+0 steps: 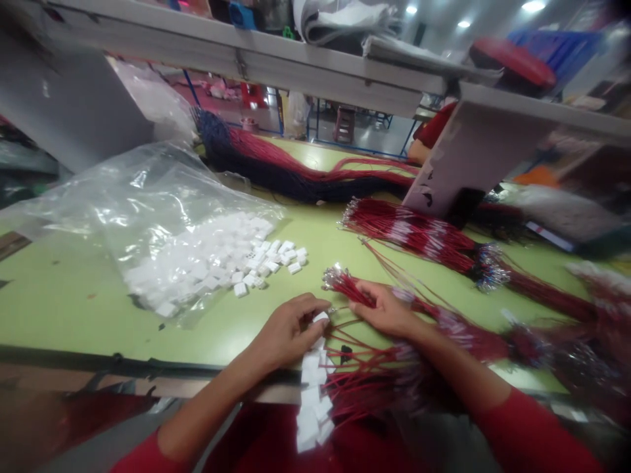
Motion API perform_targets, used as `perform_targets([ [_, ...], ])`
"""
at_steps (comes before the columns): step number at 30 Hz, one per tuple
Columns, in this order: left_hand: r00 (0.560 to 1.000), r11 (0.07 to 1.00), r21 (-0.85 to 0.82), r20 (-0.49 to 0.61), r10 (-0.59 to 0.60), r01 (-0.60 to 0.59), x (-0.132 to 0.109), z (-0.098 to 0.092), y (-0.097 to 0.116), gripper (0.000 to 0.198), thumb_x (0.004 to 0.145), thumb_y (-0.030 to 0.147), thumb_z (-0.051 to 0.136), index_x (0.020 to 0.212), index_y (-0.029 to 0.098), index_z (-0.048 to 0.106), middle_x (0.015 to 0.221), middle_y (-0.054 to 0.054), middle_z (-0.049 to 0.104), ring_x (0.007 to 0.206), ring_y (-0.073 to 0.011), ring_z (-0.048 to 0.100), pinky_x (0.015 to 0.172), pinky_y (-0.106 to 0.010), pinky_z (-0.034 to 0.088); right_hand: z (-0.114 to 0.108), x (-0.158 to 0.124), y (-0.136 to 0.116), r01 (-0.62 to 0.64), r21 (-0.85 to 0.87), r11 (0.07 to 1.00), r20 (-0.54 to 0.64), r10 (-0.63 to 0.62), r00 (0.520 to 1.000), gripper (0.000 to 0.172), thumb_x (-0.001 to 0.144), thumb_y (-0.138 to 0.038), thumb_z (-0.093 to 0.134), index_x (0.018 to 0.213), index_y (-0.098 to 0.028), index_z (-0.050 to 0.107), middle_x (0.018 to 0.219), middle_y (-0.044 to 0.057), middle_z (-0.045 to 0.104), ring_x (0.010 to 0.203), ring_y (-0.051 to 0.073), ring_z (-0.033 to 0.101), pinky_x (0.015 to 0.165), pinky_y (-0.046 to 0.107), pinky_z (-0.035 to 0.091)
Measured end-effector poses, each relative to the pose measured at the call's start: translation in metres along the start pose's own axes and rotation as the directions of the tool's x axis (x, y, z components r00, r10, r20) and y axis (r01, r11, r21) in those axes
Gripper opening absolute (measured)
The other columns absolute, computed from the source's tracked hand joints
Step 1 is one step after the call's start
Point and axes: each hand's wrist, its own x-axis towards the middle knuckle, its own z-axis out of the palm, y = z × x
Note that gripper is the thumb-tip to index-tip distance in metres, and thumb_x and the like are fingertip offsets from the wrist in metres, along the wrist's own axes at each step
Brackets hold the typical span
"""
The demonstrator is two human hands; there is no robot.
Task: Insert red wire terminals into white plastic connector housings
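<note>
1. The green table (73, 295) carries everything. No brand, label or writing can be read on it, or anywhere else in view.
2. At 10 o'clock from the hands, a clear plastic bag (148, 197) lies slumped and open, and loose housings (288, 256) spill from its mouth. It looks light, slippery film.
3. The red wire bundle (340, 281) lies at 1 o'clock, its metal-tipped ends fanned toward 11. The right hand (387, 310) rests on it, fingers pinched on wires just behind the tips. The thin strands will likely be limp and easily tangled, so they are best held close to the terminal, where they are stiffest.
4. A cluster of wired housings (311, 394) hangs over the table edge at 6 o'clock.
5. The left hand (288, 328) is closed on a white housing (321, 317), thumb and fingertips clamping it just beside the right hand. It is probably hard, smooth and featherweight, so grip its flat sides.
</note>
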Motion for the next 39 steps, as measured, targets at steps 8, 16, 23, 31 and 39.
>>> perform_targets([
  [8, 0.977, 0.979, -0.202, -0.209, -0.046, 0.003, 0.009, 0.018, 0.001, 0.017, 0.089, 0.030, 0.059, 0.088, 0.019, 0.071, 0.076, -0.002, 0.060, 0.066, -0.0143, 0.057, 0.059, -0.027, 0.044, 0.002, -0.002, -0.002, -0.022, 0.032, 0.999, 0.000, 0.022, 1.000, 0.024, 0.085, -0.035, 0.064, 0.097, -0.014, 0.068, 0.092, 0.004, 0.072, 0.082, 0.019, 0.065, 0.078, 0.030, 0.051],
  [16, 0.975, 0.990, -0.137, -0.224, 0.012, -0.043, 0.000, 0.014, -0.002, 0.015, 0.090, 0.029, 0.057, 0.089, 0.020, 0.068, 0.078, -0.002, 0.061, 0.069, -0.0142, 0.056, 0.061, -0.028, 0.044, 0.001, -0.003, -0.008, -0.080, 0.152, 0.985, 0.050, 0.074, 0.996, 0.029, 0.082, -0.039, 0.070, 0.097, -0.015, 0.071, 0.099, 0.006, 0.075, 0.091, 0.021, 0.067, 0.085, 0.033, 0.052],
  [23, 0.983, 0.986, -0.167, -0.178, -0.042, 0.012, -0.006, 0.019, -0.002, 0.017, 0.089, 0.033, 0.061, 0.101, 0.020, 0.064, 0.085, -0.005, 0.065, 0.076, -0.0171, 0.060, 0.071, -0.034, 0.050, 0.004, -0.002, -0.012, -0.084, 0.287, 0.954, 0.095, 0.059, 0.994, 0.044, 0.079, -0.045, 0.073, 0.111, -0.015, 0.073, 0.109, 0.006, 0.075, 0.098, 0.024, 0.069, 0.089, 0.038, 0.053],
  [31, 0.985, 0.951, -0.309, -0.151, -0.083, 0.033, -0.012, 0.015, -0.003, 0.017, 0.090, 0.032, 0.062, 0.101, 0.020, 0.066, 0.099, -0.007, 0.067, 0.087, -0.0190, 0.063, 0.079, -0.036, 0.051, 0.003, -0.007, -0.011, -0.086, 0.280, 0.956, -0.004, 0.090, 0.996, 0.041, 0.071, -0.043, 0.080, 0.100, -0.014, 0.074, 0.097, 0.006, 0.076, 0.087, 0.023, 0.070, 0.083, 0.036, 0.055],
  [39, 0.988, 0.980, -0.200, -0.155, -0.023, -0.009, -0.013, 0.010, -0.002, 0.023, 0.092, 0.033, 0.061, 0.110, 0.022, 0.070, 0.095, -0.008, 0.065, 0.084, -0.0195, 0.061, 0.076, -0.036, 0.051, 0.001, -0.007, -0.011, -0.016, 0.233, 0.972, 0.029, 0.010, 1.000, 0.039, 0.072, -0.040, 0.080, 0.101, -0.014, 0.075, 0.097, 0.005, 0.075, 0.086, 0.021, 0.068, 0.080, 0.033, 0.054],
])
